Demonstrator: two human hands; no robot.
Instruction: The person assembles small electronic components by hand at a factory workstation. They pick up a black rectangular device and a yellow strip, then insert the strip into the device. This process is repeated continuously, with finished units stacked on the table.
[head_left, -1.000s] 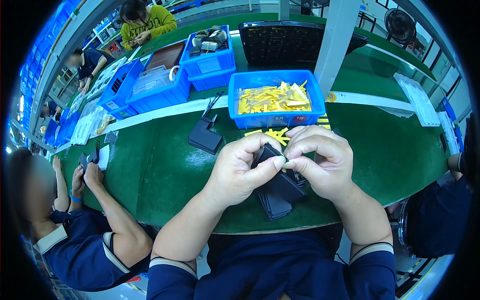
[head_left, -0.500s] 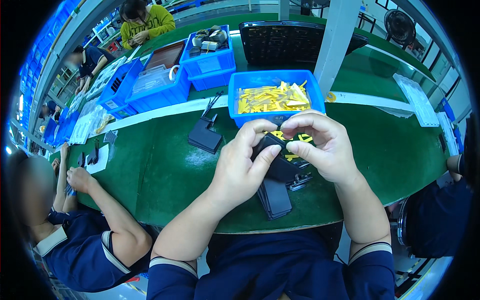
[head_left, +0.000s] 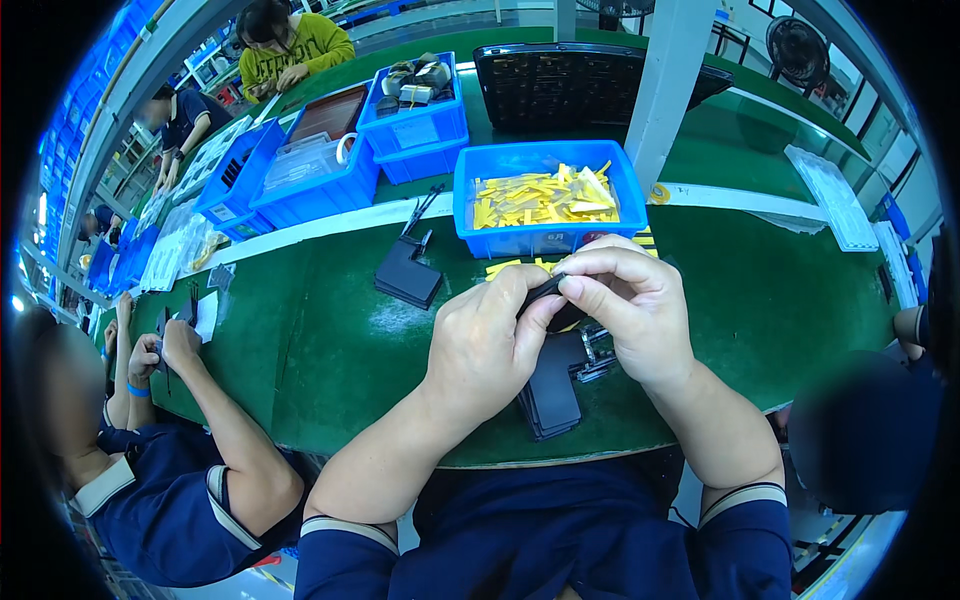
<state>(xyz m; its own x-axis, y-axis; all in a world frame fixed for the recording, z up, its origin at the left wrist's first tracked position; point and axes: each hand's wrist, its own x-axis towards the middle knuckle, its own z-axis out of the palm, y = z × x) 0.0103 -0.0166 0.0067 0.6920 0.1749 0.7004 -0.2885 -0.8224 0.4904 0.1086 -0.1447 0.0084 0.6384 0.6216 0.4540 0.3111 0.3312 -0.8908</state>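
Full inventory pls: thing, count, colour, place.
Held piece: 1, black, between the hands
Stacked pieces: 2 stacks, black, one below the hands, one left
Strips: many, yellow, in front bin and on worktable
Front bin: 1, blue, beyond the hands
Rear bins: 4+, blue, back left
Large panel: 1, black, behind front bin
Post: 1, pale grey, beside large panel
Fan: 1+, black, upper right
Flat trays: 2+, white, right edge
Worktable: 1, green, beneath the hands
Co-workers: 4+, mostly navy tops, left, back, right
Left hand: 1, bare, gripping held piece
Right hand: 1, bare, pinching held piece
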